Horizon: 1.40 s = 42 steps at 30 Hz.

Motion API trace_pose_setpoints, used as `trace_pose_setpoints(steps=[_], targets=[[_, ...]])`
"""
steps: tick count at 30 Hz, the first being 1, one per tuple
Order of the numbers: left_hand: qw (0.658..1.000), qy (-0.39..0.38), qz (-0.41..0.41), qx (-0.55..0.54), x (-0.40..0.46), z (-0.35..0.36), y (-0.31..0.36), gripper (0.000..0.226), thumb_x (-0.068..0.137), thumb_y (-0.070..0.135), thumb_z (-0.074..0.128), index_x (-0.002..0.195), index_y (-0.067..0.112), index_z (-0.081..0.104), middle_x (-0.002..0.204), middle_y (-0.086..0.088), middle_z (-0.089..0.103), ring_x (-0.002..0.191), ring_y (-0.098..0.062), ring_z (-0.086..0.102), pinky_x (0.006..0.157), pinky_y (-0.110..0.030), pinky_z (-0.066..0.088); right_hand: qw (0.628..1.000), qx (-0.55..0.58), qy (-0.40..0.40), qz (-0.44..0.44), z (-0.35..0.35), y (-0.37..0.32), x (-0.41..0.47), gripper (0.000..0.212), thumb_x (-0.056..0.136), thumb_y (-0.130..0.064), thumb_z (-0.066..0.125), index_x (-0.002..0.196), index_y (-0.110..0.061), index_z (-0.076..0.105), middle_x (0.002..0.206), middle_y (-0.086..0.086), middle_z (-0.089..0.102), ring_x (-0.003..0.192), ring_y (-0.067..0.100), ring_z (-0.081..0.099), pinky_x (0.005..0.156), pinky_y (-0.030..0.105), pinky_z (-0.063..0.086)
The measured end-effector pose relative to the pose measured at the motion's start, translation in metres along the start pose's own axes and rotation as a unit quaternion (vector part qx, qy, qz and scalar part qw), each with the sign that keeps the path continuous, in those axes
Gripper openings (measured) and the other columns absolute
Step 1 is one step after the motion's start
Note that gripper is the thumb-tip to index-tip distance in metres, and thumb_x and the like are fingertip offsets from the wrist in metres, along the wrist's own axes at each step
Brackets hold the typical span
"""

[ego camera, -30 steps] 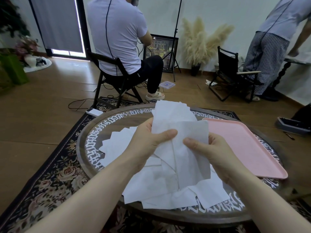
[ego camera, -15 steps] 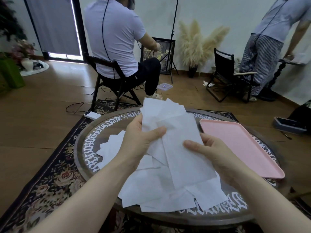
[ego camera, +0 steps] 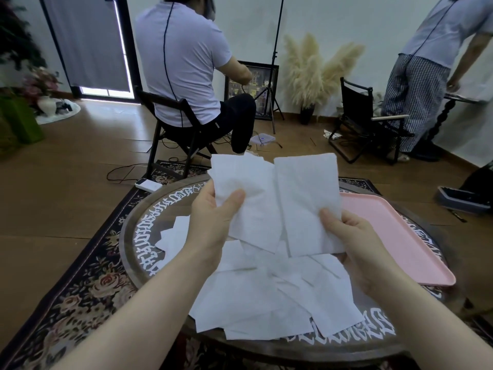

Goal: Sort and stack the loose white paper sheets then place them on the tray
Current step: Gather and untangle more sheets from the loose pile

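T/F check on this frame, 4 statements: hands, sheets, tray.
1. The left hand pinches a bunch of sheets. True.
2. The tray already holds a stack of paper. False: it is bare; loose sheets lie on the table.
3. The right hand holds a single sheet. True.
4. The tray lies on the person's left. False: it lies on the right.
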State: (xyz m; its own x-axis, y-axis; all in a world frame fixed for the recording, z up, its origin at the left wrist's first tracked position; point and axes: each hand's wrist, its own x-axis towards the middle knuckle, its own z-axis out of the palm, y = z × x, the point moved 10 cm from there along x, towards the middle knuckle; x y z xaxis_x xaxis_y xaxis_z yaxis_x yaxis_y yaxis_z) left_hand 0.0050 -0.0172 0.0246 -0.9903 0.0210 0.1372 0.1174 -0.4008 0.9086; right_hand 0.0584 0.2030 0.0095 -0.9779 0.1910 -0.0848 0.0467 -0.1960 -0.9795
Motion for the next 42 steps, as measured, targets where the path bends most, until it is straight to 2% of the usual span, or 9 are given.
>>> trace_pose_setpoints(steps=[3,7,12,18,24,26,31,37,42], targets=[[0.998,-0.050,-0.039,-0.001,-0.003,0.011,-0.007,0.023,0.092,0.005,0.062,0.108,0.021,0.065,0.102,0.001,0.076,0.090,-0.018,0.072,0.067,-0.035,0.057,0.998,0.027,-0.038,0.046,0.008,0.008,-0.001,0.030,0.073,-0.021,0.070,0.099,-0.006,0.072,0.095,0.012,0.076,0.075,0.021,0.073,0.067,0.032,0.060],[0.994,-0.087,-0.070,0.003,-0.010,0.022,-0.015,0.020,0.090,0.005,0.063,0.103,0.020,0.068,0.098,-0.001,0.076,0.083,-0.017,0.072,0.060,-0.032,0.057,0.995,0.047,-0.057,0.066,0.013,0.012,-0.004,0.019,0.069,-0.019,0.074,0.085,-0.009,0.077,0.095,0.011,0.077,0.075,0.020,0.075,0.063,0.032,0.062],[0.992,-0.109,-0.061,0.002,-0.013,0.027,-0.012,0.024,0.089,0.001,0.063,0.089,0.022,0.074,0.098,-0.004,0.077,0.084,-0.017,0.072,0.069,-0.030,0.058,0.995,0.051,-0.054,0.071,0.012,0.013,-0.002,0.026,0.070,-0.023,0.074,0.092,-0.010,0.077,0.100,0.011,0.076,0.079,0.021,0.074,0.066,0.033,0.062],[0.995,-0.070,-0.067,0.015,-0.011,0.017,-0.010,0.018,0.091,0.008,0.063,0.091,0.023,0.074,0.095,0.000,0.077,0.079,-0.015,0.072,0.054,-0.029,0.054,0.998,0.046,-0.006,0.049,0.002,0.008,0.000,0.039,0.070,-0.023,0.074,0.105,-0.005,0.070,0.098,0.012,0.076,0.076,0.022,0.074,0.062,0.034,0.062],[0.997,-0.030,-0.072,0.006,-0.007,0.006,-0.008,0.013,0.090,0.012,0.066,0.096,0.022,0.072,0.094,0.001,0.077,0.079,-0.016,0.073,0.052,-0.032,0.054,0.981,0.191,0.014,0.010,-0.012,-0.013,0.005,0.031,0.074,-0.024,0.067,0.102,-0.011,0.070,0.095,0.007,0.077,0.078,0.017,0.075,0.057,0.031,0.059],[0.997,-0.042,-0.070,0.008,-0.008,0.009,-0.008,0.014,0.090,0.013,0.066,0.094,0.024,0.073,0.096,0.001,0.077,0.081,-0.016,0.073,0.055,-0.033,0.055,0.980,0.197,-0.008,0.013,-0.007,-0.013,0.005,0.030,0.076,-0.025,0.067,0.102,-0.012,0.071,0.091,0.005,0.077,0.077,0.017,0.075,0.058,0.032,0.059],[0.996,-0.061,-0.064,0.026,-0.013,0.017,-0.010,0.016,0.091,0.011,0.065,0.093,0.025,0.073,0.097,0.002,0.077,0.082,-0.014,0.072,0.056,-0.030,0.055,0.987,0.138,-0.063,0.053,0.010,0.006,0.003,0.040,0.080,-0.026,0.068,0.117,-0.011,0.068,0.115,0.008,0.073,0.100,0.024,0.072,0.070,0.036,0.061],[0.991,-0.076,-0.098,0.042,-0.018,0.024,-0.021,0.016,0.093,0.021,0.062,0.084,0.022,0.076,0.091,0.000,0.077,0.077,-0.013,0.071,0.059,-0.028,0.054,0.996,0.086,-0.019,0.030,0.005,0.008,0.006,0.041,0.071,-0.026,0.075,0.108,-0.008,0.071,0.106,0.009,0.076,0.091,0.023,0.074,0.064,0.031,0.060],[0.991,-0.028,-0.133,0.014,-0.015,0.014,-0.030,0.014,0.090,0.025,0.067,0.093,0.015,0.075,0.098,-0.007,0.077,0.083,-0.022,0.071,0.076,-0.037,0.054,0.998,0.051,-0.013,-0.019,0.002,0.001,0.005,0.032,0.071,-0.024,0.074,0.100,-0.011,0.073,0.102,0.006,0.077,0.087,0.020,0.075,0.063,0.025,0.059]])
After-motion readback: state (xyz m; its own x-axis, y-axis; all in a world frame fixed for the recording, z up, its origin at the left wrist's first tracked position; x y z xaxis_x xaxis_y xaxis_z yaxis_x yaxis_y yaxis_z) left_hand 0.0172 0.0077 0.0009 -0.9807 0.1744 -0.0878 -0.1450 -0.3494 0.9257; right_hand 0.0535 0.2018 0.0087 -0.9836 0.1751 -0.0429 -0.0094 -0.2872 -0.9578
